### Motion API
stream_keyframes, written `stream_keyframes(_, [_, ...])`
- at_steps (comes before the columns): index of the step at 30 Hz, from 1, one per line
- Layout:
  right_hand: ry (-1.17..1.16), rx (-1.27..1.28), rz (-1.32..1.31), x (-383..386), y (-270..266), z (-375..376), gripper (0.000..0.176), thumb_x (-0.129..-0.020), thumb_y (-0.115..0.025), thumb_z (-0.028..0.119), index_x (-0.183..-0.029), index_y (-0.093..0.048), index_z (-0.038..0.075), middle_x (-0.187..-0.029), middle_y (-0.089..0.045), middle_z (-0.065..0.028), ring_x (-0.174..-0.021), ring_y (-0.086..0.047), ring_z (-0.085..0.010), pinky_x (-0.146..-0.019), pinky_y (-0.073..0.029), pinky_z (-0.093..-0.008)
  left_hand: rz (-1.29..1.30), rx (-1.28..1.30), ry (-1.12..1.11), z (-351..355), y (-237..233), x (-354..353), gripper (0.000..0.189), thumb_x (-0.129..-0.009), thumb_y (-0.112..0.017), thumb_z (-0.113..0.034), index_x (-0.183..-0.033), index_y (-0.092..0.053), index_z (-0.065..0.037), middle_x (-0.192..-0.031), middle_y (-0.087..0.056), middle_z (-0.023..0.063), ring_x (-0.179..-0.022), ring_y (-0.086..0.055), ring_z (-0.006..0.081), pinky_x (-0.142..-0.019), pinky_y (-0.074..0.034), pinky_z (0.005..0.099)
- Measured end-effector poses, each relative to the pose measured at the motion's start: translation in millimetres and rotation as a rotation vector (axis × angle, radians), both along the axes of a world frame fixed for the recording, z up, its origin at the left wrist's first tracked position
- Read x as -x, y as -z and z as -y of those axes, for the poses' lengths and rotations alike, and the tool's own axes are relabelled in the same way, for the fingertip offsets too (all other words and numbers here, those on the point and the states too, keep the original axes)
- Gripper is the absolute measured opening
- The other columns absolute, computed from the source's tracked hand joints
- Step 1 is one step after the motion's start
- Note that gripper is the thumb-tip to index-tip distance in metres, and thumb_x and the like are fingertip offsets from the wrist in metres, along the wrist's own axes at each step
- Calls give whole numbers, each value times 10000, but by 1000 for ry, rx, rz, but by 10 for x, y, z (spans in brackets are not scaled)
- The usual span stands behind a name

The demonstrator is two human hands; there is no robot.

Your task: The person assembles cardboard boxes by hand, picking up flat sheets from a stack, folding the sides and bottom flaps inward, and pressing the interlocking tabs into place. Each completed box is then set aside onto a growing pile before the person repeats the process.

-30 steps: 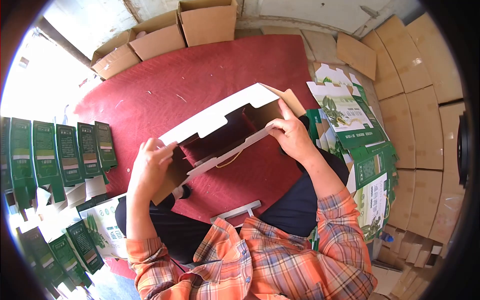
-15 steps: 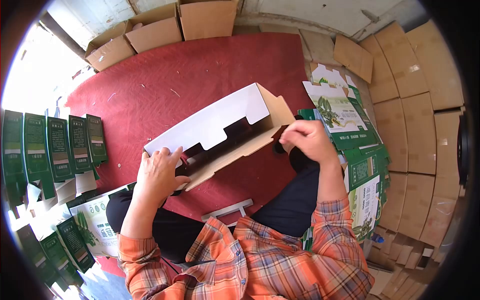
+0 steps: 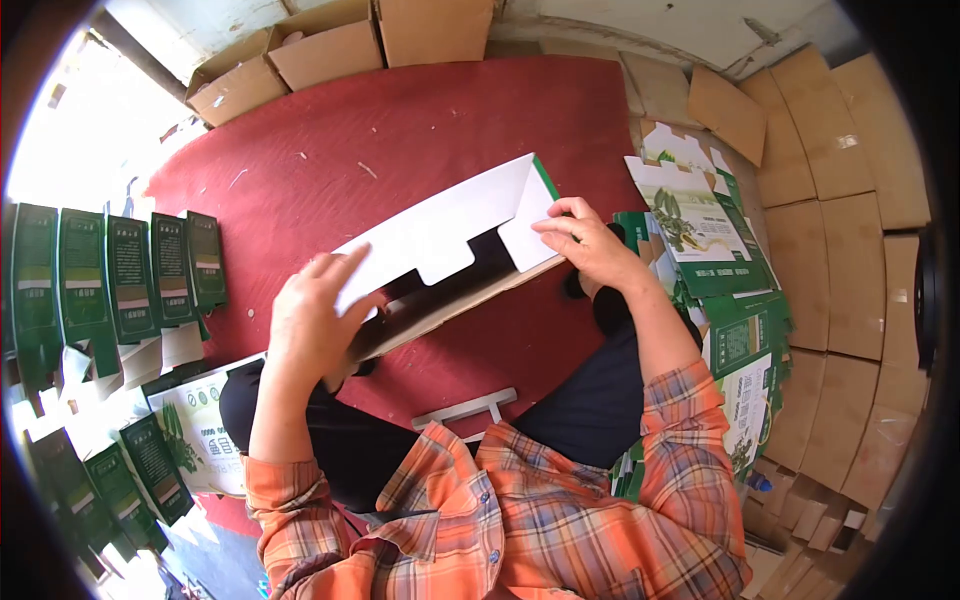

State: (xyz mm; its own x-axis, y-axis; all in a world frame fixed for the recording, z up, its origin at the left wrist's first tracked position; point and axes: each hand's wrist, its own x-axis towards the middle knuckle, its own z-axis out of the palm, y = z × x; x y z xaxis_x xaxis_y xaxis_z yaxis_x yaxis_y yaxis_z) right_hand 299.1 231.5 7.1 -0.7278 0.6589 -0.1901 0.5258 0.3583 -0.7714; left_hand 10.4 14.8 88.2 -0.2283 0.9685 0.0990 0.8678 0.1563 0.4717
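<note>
A partly folded carton (image 3: 440,225), white on its near faces with a green edge at its right end, lies tilted over my lap. Its long side is open, with cut flaps showing and a dark inside. At the left end of the carton, my left hand (image 3: 318,310) has its fingers apart, slightly blurred, with thumb and fingers around the corner. My right hand (image 3: 585,240) is at the right end, its fingers curled on the white end flap, which is folded over.
Green folded boxes (image 3: 130,275) stand in a row at the left. Flat printed cartons (image 3: 740,330) are piled at the right, beside stacked brown boxes (image 3: 830,270). Open brown boxes (image 3: 325,50) line the back of the red mat (image 3: 400,120). A grey metal frame (image 3: 465,408) lies between my legs.
The right end of the carton, with its brown flap standing out before, now shows a white flap folded in. My right hand has moved onto it, and my left hand's fingers have lifted somewhat.
</note>
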Motion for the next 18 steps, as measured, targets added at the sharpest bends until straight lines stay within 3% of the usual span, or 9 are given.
stream_keyframes(3, [-63,35,98,-10,-124,28,395,-878,-655,322,-1172,-658,59,-1269,-431,-94,-1244,-422,-245,-1052,-345,-339,86,-160,-263,241,-179,111,386,-738,-751,-34,-1113,-659,-41,-777,-538,57,-624,-516,141,-555,-426,268])
stream_keyframes(6, [-74,104,63,-25,-154,58,530,-840,-694,407,-1219,-630,43,-1303,-406,-110,-1277,-398,-261,-1072,-334,-361,654,-18,-408,629,-73,286,324,-864,-686,-87,-1167,-614,5,-806,-585,8,-685,-515,41,-568,-437,214])
stream_keyframes(8, [-92,75,73,-29,-144,53,533,-851,-681,409,-1233,-622,42,-1314,-393,-113,-1273,-396,-261,-1066,-340,-355,910,59,-230,725,111,281,386,-898,-670,-168,-1231,-580,4,-880,-627,28,-758,-562,59,-632,-479,218])
stream_keyframes(10, [-78,53,45,-16,-115,46,503,-862,-669,407,-1199,-637,35,-1283,-416,-111,-1242,-420,-254,-1046,-353,-350,841,225,-70,675,160,170,646,-821,-737,-385,-1296,-537,4,-1069,-666,119,-936,-617,177,-820,-507,329])
stream_keyframes(12, [-63,28,15,22,-59,35,477,-872,-657,405,-1166,-652,29,-1252,-439,-109,-1210,-443,-246,-1026,-367,-345,487,181,251,570,304,73,757,-771,-738,-484,-1310,-521,1,-1125,-650,174,-1039,-603,294,-884,-484,393])
stream_keyframes(14, [59,-74,-51,88,78,13,425,-886,-640,410,-1062,-681,25,-1119,-513,-102,-1090,-504,-235,-954,-398,-340,323,168,292,495,386,-40,819,-728,-729,-542,-1313,-520,-9,-1141,-629,204,-1079,-569,367,-912,-460,430])
stream_keyframes(15, [78,-278,-54,122,172,8,403,-908,-615,412,-907,-669,12,-981,-547,-101,-964,-551,-257,-866,-429,-360,325,286,239,463,349,-64,752,-775,-737,-464,-1336,-498,-24,-1105,-630,193,-1028,-584,355,-890,-466,417])
stream_keyframes(16, [83,-283,-49,166,214,33,403,-908,-615,412,-907,-669,12,-981,-547,-101,-964,-551,-257,-866,-429,-360,327,281,246,427,405,-117,752,-775,-737,-464,-1336,-498,-24,-1105,-630,193,-1028,-584,355,-890,-466,417])
stream_keyframes(18, [227,-517,-87,279,280,90,387,-913,-609,388,-781,-615,24,-929,-558,-116,-891,-554,-321,-783,-466,-407,340,271,-203,373,592,-247,719,-809,-744,-332,-1396,-432,-57,-1038,-639,168,-980,-598,332,-909,-444,424])
